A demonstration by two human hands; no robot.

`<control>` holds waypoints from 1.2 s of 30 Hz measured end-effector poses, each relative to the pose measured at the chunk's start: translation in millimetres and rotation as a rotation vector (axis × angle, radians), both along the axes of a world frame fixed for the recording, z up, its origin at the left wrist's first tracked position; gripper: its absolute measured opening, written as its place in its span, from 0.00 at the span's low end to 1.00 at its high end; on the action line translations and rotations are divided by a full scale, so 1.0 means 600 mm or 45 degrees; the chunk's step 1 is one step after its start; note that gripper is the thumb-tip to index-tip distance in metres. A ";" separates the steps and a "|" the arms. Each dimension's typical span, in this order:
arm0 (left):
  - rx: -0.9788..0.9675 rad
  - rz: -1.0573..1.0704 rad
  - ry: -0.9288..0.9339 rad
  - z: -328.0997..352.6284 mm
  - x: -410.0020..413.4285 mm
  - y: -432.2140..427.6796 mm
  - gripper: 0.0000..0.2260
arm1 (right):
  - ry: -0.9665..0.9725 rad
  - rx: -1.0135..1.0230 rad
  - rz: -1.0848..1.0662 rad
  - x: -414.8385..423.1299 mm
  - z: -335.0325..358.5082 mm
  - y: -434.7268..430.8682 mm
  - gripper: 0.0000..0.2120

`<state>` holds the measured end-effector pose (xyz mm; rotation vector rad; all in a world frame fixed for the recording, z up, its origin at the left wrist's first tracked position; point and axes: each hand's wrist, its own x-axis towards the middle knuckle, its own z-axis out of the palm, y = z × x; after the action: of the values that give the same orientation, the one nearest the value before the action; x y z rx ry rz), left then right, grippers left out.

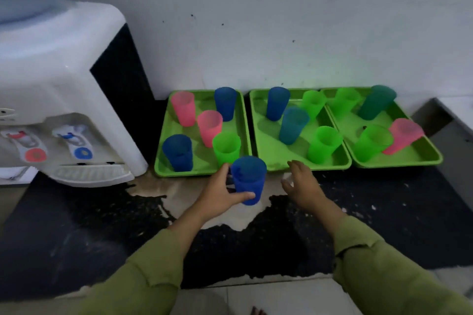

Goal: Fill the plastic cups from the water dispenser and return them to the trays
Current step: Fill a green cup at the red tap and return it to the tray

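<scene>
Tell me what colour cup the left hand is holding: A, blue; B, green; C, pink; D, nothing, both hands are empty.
A: the left hand has its fingers and thumb curled round a blue cup, while the right hand beside it holds nothing.

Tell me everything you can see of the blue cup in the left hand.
The blue cup is translucent plastic, tapered, wider at the open rim than the base, roughly upright. The left hand grips it low, thumb across the near side. It is just in front of the near edges of the left tray and middle tray, above the dark counter. Whether it holds water cannot be told.
</scene>
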<state>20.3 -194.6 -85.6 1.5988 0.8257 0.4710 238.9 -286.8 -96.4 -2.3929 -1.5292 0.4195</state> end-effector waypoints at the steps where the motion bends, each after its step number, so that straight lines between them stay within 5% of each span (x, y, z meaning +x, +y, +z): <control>1: -0.014 0.017 -0.020 0.007 0.024 -0.003 0.25 | -0.036 -0.054 0.015 0.020 -0.005 -0.003 0.30; 12: 0.147 0.288 -0.053 0.009 0.220 0.033 0.25 | -0.198 -0.148 0.024 0.068 -0.045 -0.021 0.31; 20: 0.290 0.346 0.202 -0.031 0.267 0.045 0.29 | -0.145 -0.086 0.014 0.077 -0.051 -0.021 0.30; 28: 0.310 0.316 0.289 -0.043 0.274 0.044 0.26 | 0.010 0.452 -0.285 0.093 -0.036 -0.032 0.15; 32: 0.284 0.307 0.301 -0.040 0.273 0.043 0.28 | 0.141 0.716 -0.550 0.120 -0.022 -0.025 0.22; 36: 0.256 0.302 0.254 -0.036 0.265 0.038 0.29 | 0.290 0.708 -0.716 0.152 -0.006 -0.003 0.43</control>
<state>179.5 -171.7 -107.1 1.7607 1.1568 0.5841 330.0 -288.4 -100.2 -2.1031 -0.6995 0.1100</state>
